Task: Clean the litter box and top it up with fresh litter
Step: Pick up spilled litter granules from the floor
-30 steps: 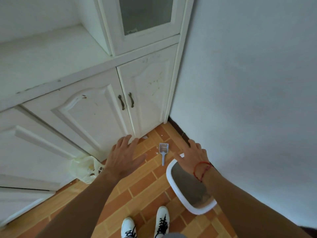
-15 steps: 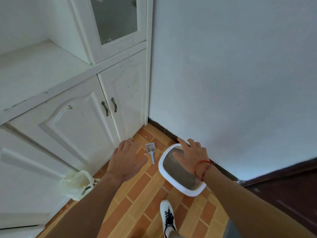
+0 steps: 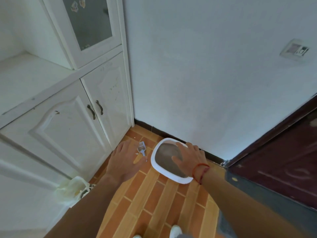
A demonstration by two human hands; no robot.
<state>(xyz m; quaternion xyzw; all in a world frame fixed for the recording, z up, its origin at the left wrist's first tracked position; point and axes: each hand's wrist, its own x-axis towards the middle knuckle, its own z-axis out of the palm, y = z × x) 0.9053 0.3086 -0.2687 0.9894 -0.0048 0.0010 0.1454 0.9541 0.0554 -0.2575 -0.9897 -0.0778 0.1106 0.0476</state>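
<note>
Litter box [image 3: 153,160], a rounded tray with a white plastic rim and grey litter inside, sits on the orange-brown tiled floor [image 3: 154,203] against the white wall [image 3: 205,74], seen from the head view. A small pale blue plastic scoop [image 3: 142,149] lies on the tiles just to its left, near the white wooden cabinet [image 3: 68,126]. The left hand [image 3: 125,162] is outstretched with its fingers spread, holding nothing. The right hand [image 3: 190,158], with a red string bracelet [image 3: 200,170] at the wrist, is likewise spread and shows in front of the box.
</note>
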